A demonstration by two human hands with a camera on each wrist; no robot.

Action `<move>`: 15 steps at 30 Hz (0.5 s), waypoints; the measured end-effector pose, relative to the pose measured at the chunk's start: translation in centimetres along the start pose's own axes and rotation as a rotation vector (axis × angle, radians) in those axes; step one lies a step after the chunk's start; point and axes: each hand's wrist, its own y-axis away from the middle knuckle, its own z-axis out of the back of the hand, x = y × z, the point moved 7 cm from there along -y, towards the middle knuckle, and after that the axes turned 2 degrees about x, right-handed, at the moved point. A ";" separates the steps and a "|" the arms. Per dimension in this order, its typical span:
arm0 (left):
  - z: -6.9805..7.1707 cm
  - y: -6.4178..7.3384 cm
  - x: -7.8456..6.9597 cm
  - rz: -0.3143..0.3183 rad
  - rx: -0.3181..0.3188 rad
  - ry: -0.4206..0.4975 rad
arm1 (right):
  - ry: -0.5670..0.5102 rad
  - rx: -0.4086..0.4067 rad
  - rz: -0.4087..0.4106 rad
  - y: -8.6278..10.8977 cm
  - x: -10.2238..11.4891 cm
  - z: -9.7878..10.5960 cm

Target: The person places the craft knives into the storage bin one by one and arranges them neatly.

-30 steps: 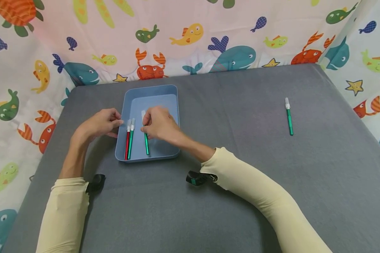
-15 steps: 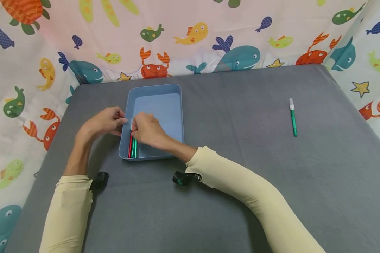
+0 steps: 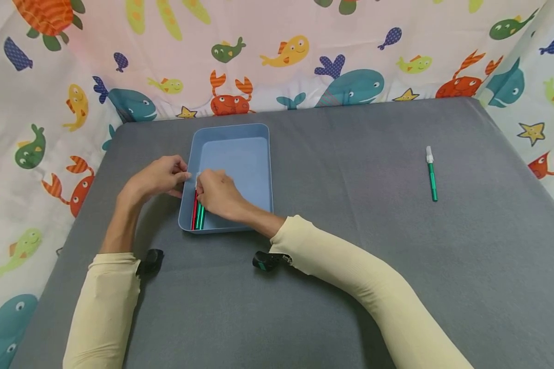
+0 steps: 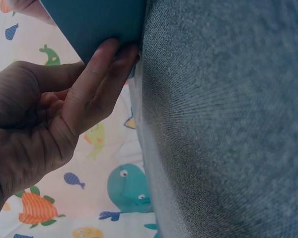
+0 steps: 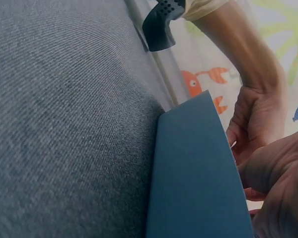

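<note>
A blue tray (image 3: 240,159) lies on the grey table. Along its left wall, side by side, are a red marker (image 3: 194,212) and two green markers (image 3: 202,218); their upper ends are mostly hidden by my right hand (image 3: 219,195). That hand reaches into the tray and pinches the rightmost green marker near its pale cap, the fingertips being covered from above. My left hand (image 3: 159,177) holds the tray's left side, thumb at the rim. In the left wrist view, the fingers (image 4: 92,82) of this hand press against the outer wall.
Far to the right on the table lies another green marker (image 3: 432,174) with a pale cap. A curtain printed with sea animals (image 3: 351,87) hangs behind and beside the table. Each forearm carries a black wrist camera (image 3: 264,260) near the cloth.
My right hand has carried a green marker leftward to lie beside the other two, and has barely moved in the last half second. My left hand has stayed at the tray's side.
</note>
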 end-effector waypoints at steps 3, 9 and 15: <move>-0.1 0.1 0.0 -0.006 -0.005 0.001 | 0.026 -0.003 0.023 0.0 0.2 -0.3; -0.1 0.1 -0.2 -0.006 -0.010 -0.015 | 0.062 -0.013 0.034 0.2 0.2 -0.5; 0.0 0.1 -0.2 0.011 -0.010 -0.027 | 0.085 -0.003 0.043 0.1 0.2 -0.6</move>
